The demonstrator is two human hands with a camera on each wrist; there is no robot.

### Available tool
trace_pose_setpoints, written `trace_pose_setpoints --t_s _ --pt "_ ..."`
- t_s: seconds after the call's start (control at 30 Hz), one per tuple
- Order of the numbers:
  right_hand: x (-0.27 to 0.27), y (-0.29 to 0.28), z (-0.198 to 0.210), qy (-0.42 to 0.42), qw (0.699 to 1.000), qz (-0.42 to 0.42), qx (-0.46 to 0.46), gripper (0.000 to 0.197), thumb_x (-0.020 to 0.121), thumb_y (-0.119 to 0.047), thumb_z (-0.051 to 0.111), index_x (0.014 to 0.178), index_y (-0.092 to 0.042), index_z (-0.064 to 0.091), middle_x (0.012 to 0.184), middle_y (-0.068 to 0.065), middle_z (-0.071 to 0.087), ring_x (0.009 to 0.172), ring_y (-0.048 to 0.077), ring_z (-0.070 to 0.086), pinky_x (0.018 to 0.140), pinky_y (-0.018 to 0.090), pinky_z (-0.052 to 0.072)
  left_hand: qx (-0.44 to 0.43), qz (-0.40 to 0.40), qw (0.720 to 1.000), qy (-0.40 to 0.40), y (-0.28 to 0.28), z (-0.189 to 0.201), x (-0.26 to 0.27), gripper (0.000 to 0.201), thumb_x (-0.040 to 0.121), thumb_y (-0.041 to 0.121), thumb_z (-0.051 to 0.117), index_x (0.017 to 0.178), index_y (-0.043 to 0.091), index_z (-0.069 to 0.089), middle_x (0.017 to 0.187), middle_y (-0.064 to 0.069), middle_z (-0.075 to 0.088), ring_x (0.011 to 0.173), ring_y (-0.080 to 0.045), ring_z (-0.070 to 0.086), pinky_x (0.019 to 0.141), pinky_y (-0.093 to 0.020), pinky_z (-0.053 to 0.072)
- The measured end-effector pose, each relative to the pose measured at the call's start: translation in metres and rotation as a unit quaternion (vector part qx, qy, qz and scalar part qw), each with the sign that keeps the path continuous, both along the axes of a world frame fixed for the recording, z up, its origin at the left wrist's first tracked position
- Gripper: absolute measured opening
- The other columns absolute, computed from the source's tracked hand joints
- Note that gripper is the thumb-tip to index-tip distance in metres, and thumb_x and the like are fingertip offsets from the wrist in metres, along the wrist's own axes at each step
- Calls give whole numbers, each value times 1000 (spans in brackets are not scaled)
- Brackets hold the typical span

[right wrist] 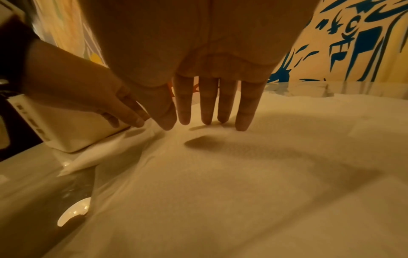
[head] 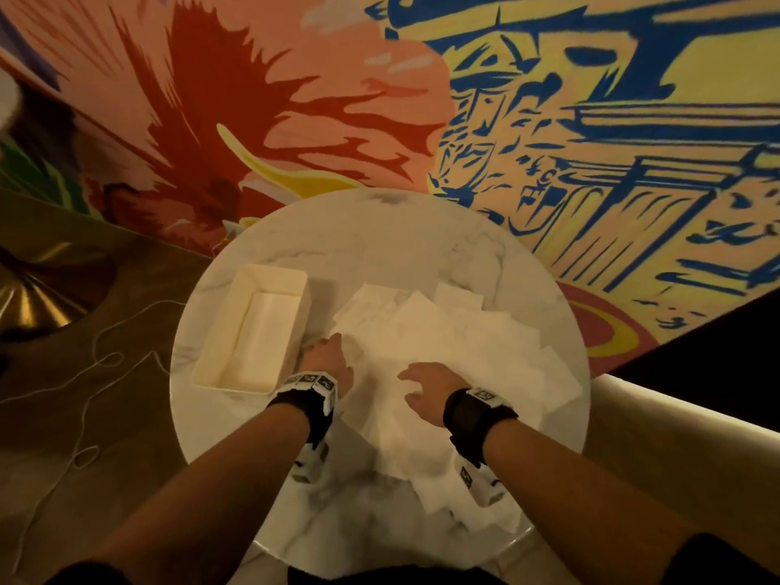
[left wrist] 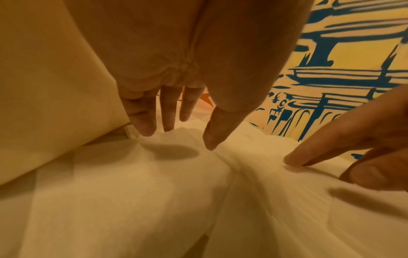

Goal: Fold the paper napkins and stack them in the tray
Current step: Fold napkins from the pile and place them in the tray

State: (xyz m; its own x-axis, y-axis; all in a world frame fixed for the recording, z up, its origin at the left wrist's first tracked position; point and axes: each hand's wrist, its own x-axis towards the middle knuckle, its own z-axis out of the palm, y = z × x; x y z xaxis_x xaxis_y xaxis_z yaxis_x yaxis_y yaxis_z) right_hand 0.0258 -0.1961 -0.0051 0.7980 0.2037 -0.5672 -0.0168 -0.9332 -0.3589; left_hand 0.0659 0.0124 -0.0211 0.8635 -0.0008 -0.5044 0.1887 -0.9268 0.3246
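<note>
A round marble table (head: 380, 238) carries a loose spread of white napkins (head: 464, 344). A cream tray (head: 291, 314) stands just left of them, with a napkin lying flat inside. The left hand (head: 327, 361), fingers straight, touches the spread's left edge beside the tray. The right hand (head: 428, 386), fingers straight and apart, rests its fingertips (right wrist: 241, 126) on the napkins.

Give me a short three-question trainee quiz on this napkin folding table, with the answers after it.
1. True or false: the cream rectangular plastic tray sits to the left of the loose white paper napkins.
2. Which hand is nearer the tray: A left hand, B right hand?
3. Fill in: both hands have their fingers ____ over the napkins, with no grip on any.

Key: 1 true; 2 A; 3 straight.
</note>
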Motion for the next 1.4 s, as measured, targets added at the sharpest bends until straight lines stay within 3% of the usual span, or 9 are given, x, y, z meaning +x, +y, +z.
trace_pose_setpoints --t_s 0.23,0.4,0.57,0.8,0.9,1.07,1.23,1.3,1.4 --pt "2 0 -3 3 999 -46 23 41 96 -34 53 137 -33 51 152 -4 37 139 18 36 116 32 30 -5 31 999 -23 0 1 11 51 92 20 65 136 16 37 129 -13 56 115 -34 57 93 -43 50" --pt "7 1 5 1 997 -73 29 37 96 -33 53 132 -33 54 146 -2 43 132 21 44 109 32 38 -7 12 998 -53 7 19 14 13 95 24 63 105 18 56 108 -5 66 84 -19 53 72 -29 40" --pt "12 5 12 -25 996 -74 33 35 96 -33 53 131 -31 55 141 0 48 128 20 46 108 31 37 -38 30 995 -83 11 33 8 12 94 30 64 100 20 63 102 -5 68 87 -21 59 76 -29 46" --pt "24 26 32 -56 979 -128 150 32 96 -29 57 128 -25 58 127 -1 60 109 16 59 94 25 46 -147 90 973 -154 16 62 -6 9 97 13 55 106 16 55 87 2 60 78 -18 53 71 -27 39" --pt "27 37 39 -49 965 -153 205 41 95 -38 59 134 -28 47 113 -1 63 97 16 58 86 26 45 -228 129 950 -168 21 73 -10 15 97 16 58 108 22 50 99 -3 65 86 -21 59 75 -28 42" --pt "33 52 43 -4 938 -188 293 62 94 -49 57 146 -35 26 118 5 67 109 24 61 93 31 44 -323 156 915 -187 30 87 -15 39 96 13 60 116 40 40 110 -8 65 101 -24 63 71 -27 47" --pt "35 56 59 -61 897 -199 391 35 92 -17 66 125 -25 56 92 4 69 84 16 63 74 19 45 -326 170 906 -209 36 93 -24 43 92 10 66 121 38 51 106 -4 66 98 -21 62 87 -34 51" --pt "36 55 66 -100 893 -191 395 23 89 -8 67 110 -19 68 80 0 61 74 13 57 69 13 46 -302 169 914 -213 38 92 -25 29 91 14 68 113 32 62 97 -3 67 88 -19 63 79 -26 51" --pt "36 53 75 -141 895 -182 381 15 89 -10 68 102 -16 73 82 -2 61 75 7 57 70 3 44 -270 173 923 -213 38 91 -25 12 89 23 71 98 30 68 84 -4 68 73 -16 61 63 -18 47"
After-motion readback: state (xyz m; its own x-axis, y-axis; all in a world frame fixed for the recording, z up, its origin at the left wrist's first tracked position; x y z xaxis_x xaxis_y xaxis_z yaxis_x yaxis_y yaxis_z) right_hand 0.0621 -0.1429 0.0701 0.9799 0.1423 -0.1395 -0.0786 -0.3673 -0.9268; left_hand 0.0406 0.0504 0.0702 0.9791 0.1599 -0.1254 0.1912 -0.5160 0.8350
